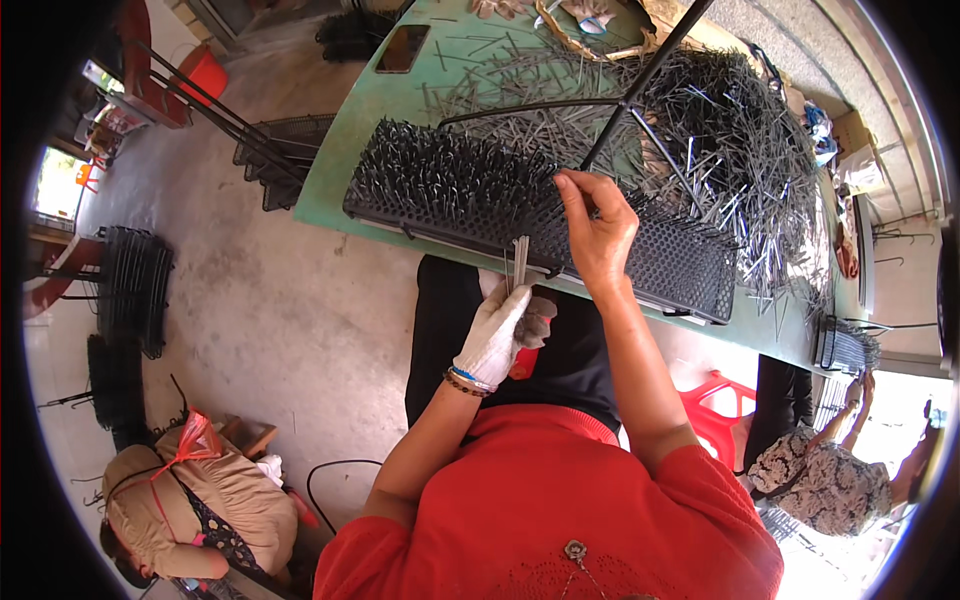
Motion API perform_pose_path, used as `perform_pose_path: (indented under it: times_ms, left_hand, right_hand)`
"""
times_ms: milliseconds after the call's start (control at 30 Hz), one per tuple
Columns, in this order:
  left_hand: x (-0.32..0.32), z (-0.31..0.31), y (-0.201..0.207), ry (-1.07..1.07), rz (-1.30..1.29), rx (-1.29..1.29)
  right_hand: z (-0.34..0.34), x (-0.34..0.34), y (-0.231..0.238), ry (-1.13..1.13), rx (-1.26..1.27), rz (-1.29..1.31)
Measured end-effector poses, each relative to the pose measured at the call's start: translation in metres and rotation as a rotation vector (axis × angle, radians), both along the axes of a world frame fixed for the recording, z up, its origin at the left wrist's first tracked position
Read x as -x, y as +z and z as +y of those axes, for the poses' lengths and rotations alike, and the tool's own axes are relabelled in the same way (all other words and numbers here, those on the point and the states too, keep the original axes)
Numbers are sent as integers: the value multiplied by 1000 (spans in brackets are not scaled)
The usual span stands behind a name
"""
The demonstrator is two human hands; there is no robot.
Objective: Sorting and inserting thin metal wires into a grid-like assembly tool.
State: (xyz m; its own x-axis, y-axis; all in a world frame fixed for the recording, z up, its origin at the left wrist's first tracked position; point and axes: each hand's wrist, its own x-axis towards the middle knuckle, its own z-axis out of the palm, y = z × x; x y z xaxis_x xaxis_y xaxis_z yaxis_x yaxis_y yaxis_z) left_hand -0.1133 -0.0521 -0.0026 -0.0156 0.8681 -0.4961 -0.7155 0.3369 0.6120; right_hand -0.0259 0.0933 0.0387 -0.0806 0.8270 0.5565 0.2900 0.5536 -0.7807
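Observation:
My left hand, in a white knit glove with grey fingertips, is closed around a small bundle of thin metal strips that point upward. Just beyond it, along the table's near edge, lies a long black perforated tray. Many dark thin strips stand upright in its holes over the left and middle part; bare holes show toward the right. Over the middle of the tray my bare right hand pinches thumb and forefinger together. Whatever sits between those fingertips is too small to make out.
Loose strips pile up on the green table, beneath a black rod frame. A phone lies at the far left. Two other people are nearby, with a red stool at right and stacked black racks at left.

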Motion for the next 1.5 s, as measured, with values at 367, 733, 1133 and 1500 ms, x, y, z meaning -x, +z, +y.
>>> perform_pose_path:
  times_ms: [367, 733, 1133, 1500]
  left_hand:
    - [7, -5, -3, -9, -10, -30]
    - [6, -6, 9, 6, -90, -162]
    - [-3, -4, -4, -6, -40, -56]
    - [0, -4, -8, -42, -43, -21]
  right_hand:
    - [-9, 6, -13, 113, -225, -277]
    - [-32, -22, 0, 374, 416, -233]
    - [-16, -23, 5, 18, 369, 70]
    - [-5, 0, -4, -76, 138, -28]
